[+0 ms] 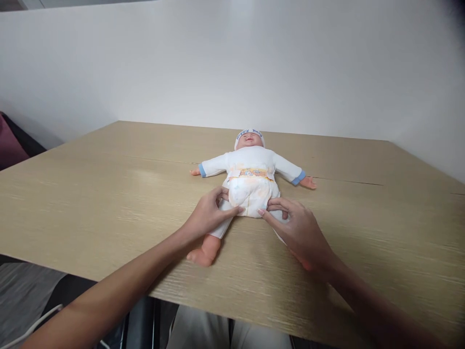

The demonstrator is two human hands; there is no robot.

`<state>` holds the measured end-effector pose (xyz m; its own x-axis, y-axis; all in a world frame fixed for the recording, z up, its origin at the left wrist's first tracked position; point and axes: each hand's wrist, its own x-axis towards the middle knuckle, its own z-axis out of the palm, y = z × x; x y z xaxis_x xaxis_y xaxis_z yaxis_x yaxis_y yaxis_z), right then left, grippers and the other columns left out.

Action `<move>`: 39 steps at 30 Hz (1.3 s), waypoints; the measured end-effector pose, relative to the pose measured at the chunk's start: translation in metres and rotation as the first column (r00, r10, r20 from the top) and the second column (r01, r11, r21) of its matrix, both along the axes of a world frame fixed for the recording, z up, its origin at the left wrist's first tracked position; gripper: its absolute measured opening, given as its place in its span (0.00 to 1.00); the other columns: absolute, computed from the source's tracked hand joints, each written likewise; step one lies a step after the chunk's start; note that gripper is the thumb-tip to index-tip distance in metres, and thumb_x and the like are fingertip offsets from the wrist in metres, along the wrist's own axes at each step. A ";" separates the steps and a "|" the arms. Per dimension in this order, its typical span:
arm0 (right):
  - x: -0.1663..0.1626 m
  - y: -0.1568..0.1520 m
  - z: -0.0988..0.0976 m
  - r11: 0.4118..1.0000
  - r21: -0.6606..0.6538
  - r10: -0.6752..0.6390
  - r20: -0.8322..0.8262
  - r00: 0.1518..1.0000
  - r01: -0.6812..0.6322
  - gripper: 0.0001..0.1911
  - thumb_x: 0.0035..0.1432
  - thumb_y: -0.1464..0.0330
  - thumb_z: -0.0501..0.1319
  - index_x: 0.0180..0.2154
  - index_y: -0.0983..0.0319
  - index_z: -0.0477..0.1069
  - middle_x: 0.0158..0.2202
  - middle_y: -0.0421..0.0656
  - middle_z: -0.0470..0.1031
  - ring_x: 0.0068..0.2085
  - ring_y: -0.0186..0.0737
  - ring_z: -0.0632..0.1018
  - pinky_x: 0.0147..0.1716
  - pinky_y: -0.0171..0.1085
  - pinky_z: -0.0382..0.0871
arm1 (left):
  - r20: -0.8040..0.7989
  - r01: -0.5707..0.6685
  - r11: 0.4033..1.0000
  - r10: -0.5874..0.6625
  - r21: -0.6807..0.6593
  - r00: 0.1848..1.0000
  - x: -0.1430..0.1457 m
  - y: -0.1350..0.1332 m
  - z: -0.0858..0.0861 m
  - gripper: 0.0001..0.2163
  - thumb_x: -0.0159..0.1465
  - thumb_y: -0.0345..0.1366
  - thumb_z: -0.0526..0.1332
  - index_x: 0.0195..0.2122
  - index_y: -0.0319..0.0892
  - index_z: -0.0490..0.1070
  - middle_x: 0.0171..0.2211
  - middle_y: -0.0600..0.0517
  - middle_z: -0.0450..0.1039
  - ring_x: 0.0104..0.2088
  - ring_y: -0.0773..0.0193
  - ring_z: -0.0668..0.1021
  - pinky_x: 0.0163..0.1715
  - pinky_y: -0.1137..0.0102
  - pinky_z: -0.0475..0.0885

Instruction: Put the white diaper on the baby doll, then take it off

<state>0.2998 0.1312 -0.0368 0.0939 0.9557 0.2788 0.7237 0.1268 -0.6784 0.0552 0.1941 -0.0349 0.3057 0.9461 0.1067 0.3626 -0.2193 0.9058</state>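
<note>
A baby doll (pixel 250 162) in a white top with blue cuffs and a white cap lies on its back on the wooden table (pixel 109 194), arms spread. It wears a white diaper (pixel 250 194). My left hand (pixel 209 215) grips the doll's leg at the diaper's left edge, thumb pressed on the diaper. My right hand (pixel 296 230) covers the doll's other leg, thumb and fingers pinching the diaper's right edge. One bare doll foot (pixel 201 254) shows under my left wrist.
A white wall (pixel 232 63) stands close behind the table. A dark red cushion (pixel 9 143) sits at the far left. The table's near edge runs across the bottom, with my lap (pixel 203 334) and a white cable (pixel 39 320) below it.
</note>
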 end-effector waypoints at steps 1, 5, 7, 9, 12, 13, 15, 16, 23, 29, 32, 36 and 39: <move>0.000 0.000 0.002 1.000 -0.019 0.011 -0.016 1.000 -0.012 0.18 0.65 0.47 0.66 0.40 0.52 0.84 0.42 0.43 0.88 0.37 0.51 0.77 0.44 0.48 0.67 | 0.011 0.021 1.000 -0.021 -0.015 1.000 0.000 0.002 0.000 0.19 0.61 0.47 0.77 0.46 0.42 0.77 0.44 0.50 0.82 0.43 0.56 0.80 0.45 0.63 0.72; -0.001 0.000 0.008 0.995 -0.076 0.053 -0.080 0.995 -0.059 0.18 0.66 0.48 0.65 0.41 0.53 0.85 0.43 0.43 0.88 0.39 0.50 0.77 0.42 0.46 0.66 | 0.052 0.121 0.987 -0.116 -0.108 0.992 0.002 0.008 0.002 0.18 0.62 0.51 0.76 0.42 0.42 0.79 0.41 0.49 0.82 0.41 0.56 0.80 0.41 0.64 0.71; -0.002 -0.001 0.008 0.994 -0.093 0.037 -0.136 0.990 -0.050 0.18 0.65 0.48 0.67 0.42 0.54 0.83 0.43 0.44 0.88 0.39 0.50 0.78 0.41 0.45 0.66 | 0.111 0.129 0.976 -0.110 -0.173 0.988 0.002 0.008 0.001 0.20 0.60 0.52 0.77 0.43 0.42 0.79 0.44 0.47 0.83 0.43 0.55 0.81 0.43 0.63 0.72; -0.003 -0.002 0.006 0.994 -0.108 -0.028 -0.202 0.979 0.006 0.20 0.61 0.47 0.70 0.43 0.55 0.80 0.43 0.43 0.88 0.39 0.49 0.80 0.40 0.44 0.67 | 0.200 0.093 0.966 -0.045 -0.241 0.979 0.002 0.008 -0.001 0.24 0.57 0.52 0.79 0.46 0.42 0.77 0.44 0.46 0.82 0.44 0.55 0.82 0.43 0.63 0.74; -0.003 -0.003 0.005 0.987 -0.142 -0.113 -0.238 0.965 0.081 0.23 0.58 0.45 0.72 0.44 0.54 0.77 0.43 0.43 0.89 0.40 0.48 0.82 0.41 0.43 0.68 | 0.206 -0.003 0.966 0.058 -0.258 0.977 0.002 0.005 -0.004 0.29 0.53 0.52 0.82 0.47 0.43 0.74 0.41 0.48 0.80 0.42 0.57 0.80 0.42 0.64 0.73; -0.003 -0.003 0.005 0.985 -0.149 -0.115 -0.229 0.967 0.082 0.22 0.59 0.45 0.71 0.43 0.54 0.77 0.43 0.42 0.89 0.40 0.48 0.82 0.42 0.43 0.68 | 0.169 -0.022 0.975 0.060 -0.222 0.984 0.001 0.005 -0.005 0.29 0.54 0.52 0.81 0.48 0.43 0.73 0.40 0.49 0.80 0.41 0.57 0.80 0.42 0.64 0.73; -0.004 -0.003 0.006 0.989 -0.139 -0.084 -0.192 0.978 0.058 0.20 0.60 0.46 0.70 0.40 0.54 0.80 0.43 0.42 0.89 0.40 0.48 0.83 0.42 0.44 0.68 | 0.081 -0.016 0.993 0.025 -0.116 0.996 0.002 0.003 -0.003 0.26 0.58 0.53 0.79 0.47 0.43 0.75 0.41 0.49 0.80 0.42 0.57 0.79 0.42 0.64 0.72; -0.004 -0.002 0.007 0.991 -0.126 -0.054 -0.170 0.984 0.033 0.19 0.62 0.46 0.69 0.39 0.55 0.81 0.43 0.42 0.89 0.40 0.48 0.82 0.42 0.44 0.68 | 0.036 0.002 0.998 0.001 -0.064 0.999 0.003 0.002 -0.001 0.23 0.60 0.54 0.77 0.46 0.43 0.76 0.41 0.49 0.80 0.42 0.57 0.79 0.42 0.64 0.71; -0.009 0.007 0.011 0.983 -0.160 0.065 -0.177 0.982 -0.094 0.19 0.64 0.48 0.67 0.35 0.57 0.83 0.34 0.41 0.85 0.36 0.47 0.80 0.39 0.43 0.66 | 0.019 0.120 0.984 -0.118 -0.130 0.993 0.006 0.005 0.012 0.19 0.62 0.56 0.74 0.38 0.43 0.82 0.40 0.48 0.84 0.40 0.54 0.80 0.41 0.61 0.73; -0.007 0.005 0.008 0.985 -0.158 0.017 -0.295 0.955 -0.067 0.21 0.64 0.47 0.68 0.42 0.57 0.83 0.35 0.41 0.83 0.36 0.46 0.77 0.37 0.42 0.67 | 0.375 0.230 0.904 -0.086 -0.359 0.923 0.000 0.009 0.010 0.26 0.58 0.52 0.80 0.53 0.44 0.84 0.55 0.41 0.85 0.54 0.45 0.85 0.53 0.54 0.80; -0.007 0.001 0.009 0.996 -0.087 -0.046 -0.154 0.987 0.033 0.20 0.65 0.46 0.68 0.38 0.56 0.82 0.30 0.40 0.77 0.33 0.45 0.75 0.36 0.43 0.66 | 0.386 0.235 0.890 -0.073 -0.392 0.920 -0.002 0.009 0.013 0.28 0.58 0.52 0.80 0.54 0.42 0.84 0.56 0.40 0.85 0.55 0.44 0.85 0.54 0.53 0.80; -0.005 0.003 0.002 0.997 0.067 -0.038 -0.080 0.996 0.044 0.18 0.64 0.49 0.69 0.37 0.56 0.83 0.45 0.47 0.78 0.45 0.51 0.80 0.48 0.48 0.72 | 0.374 0.237 0.897 -0.089 -0.373 0.923 -0.002 0.010 0.013 0.23 0.61 0.52 0.79 0.50 0.43 0.84 0.53 0.41 0.85 0.51 0.48 0.85 0.50 0.57 0.80; 0.000 0.002 -0.005 1.000 0.016 0.000 -0.053 0.999 0.000 0.19 0.65 0.49 0.68 0.43 0.56 0.85 0.44 0.46 0.76 0.40 0.48 0.78 0.44 0.48 0.73 | 0.339 0.184 0.921 -0.061 -0.344 0.939 -0.004 0.010 0.011 0.22 0.60 0.53 0.79 0.45 0.41 0.83 0.49 0.41 0.86 0.47 0.50 0.85 0.47 0.57 0.80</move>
<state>0.2998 0.1330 -0.0416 0.1087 0.9513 0.2883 0.6871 0.1377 -0.7134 0.0508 0.2045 -0.0244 0.4301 0.8937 -0.1278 0.0358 0.1246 0.9916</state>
